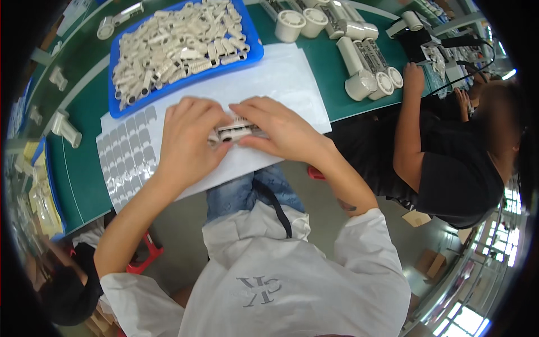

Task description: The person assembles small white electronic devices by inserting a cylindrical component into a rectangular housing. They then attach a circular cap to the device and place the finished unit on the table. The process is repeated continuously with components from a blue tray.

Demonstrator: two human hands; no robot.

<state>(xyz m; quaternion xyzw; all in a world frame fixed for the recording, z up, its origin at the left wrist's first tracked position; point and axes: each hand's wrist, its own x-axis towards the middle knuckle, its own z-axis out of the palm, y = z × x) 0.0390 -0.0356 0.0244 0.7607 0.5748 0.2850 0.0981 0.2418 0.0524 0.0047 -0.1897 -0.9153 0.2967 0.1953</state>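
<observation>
Between my two hands is a small white plastic part [234,132] with a dark slot along it, held above white paper. My left hand [191,132] grips its left end, with the thumb at the lower edge. At the other end my right hand [278,128] pinches it, fingers above and thumb below. My fingers cover both ends of the part. Just beyond lies a blue tray [256,51] heaped with similar white parts. Left of my left hand is a sheet of grey stickers [135,137], lying on the white paper [286,73].
White cylindrical devices [359,85] stand and lie on the green table [325,67] at the far right. A loose white part [67,129] lies at the left, near a blue-edged tray [51,191]. A person in black [449,151] sits close on my right; another is at lower left.
</observation>
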